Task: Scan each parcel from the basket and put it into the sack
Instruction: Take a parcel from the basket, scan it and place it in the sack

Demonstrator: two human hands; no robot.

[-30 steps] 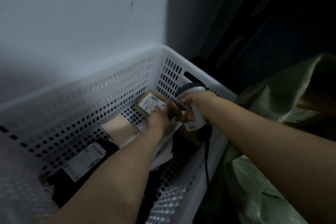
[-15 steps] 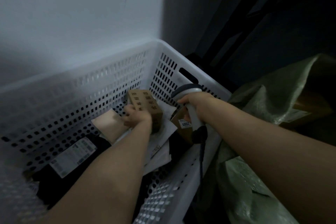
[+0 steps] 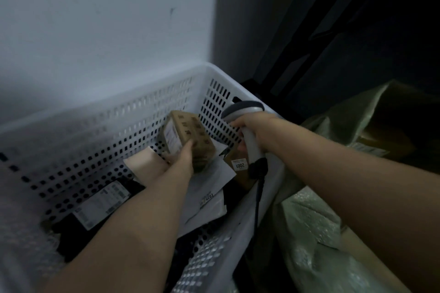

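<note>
- a person's left hand [image 3: 181,162] grips a small brown parcel [image 3: 192,140], fingers curled round its lower end, holding it tilted above the other packages inside the white basket [image 3: 119,112]
- the right hand [image 3: 257,133] is wrapped round the handle of a corded scanner [image 3: 246,109], held over the basket's right rim, just beside the parcel
- the parcel's white label faces left, away from the scanner head; a read would likely fail unless the box is turned or the scanner swings round
- the light is low and the label is blurred, so whether its barcode is readable cannot be told
- the hand takes only one end of the box; a slip would drop it back among the black bag [image 3: 102,204] and white envelopes [image 3: 214,178], where it could be lost among the unscanned ones
- the green sack [image 3: 333,221] lies to the right, outside the basket; the cord [image 3: 258,200] hangs between the two and could snag the parcel on its way across
</note>
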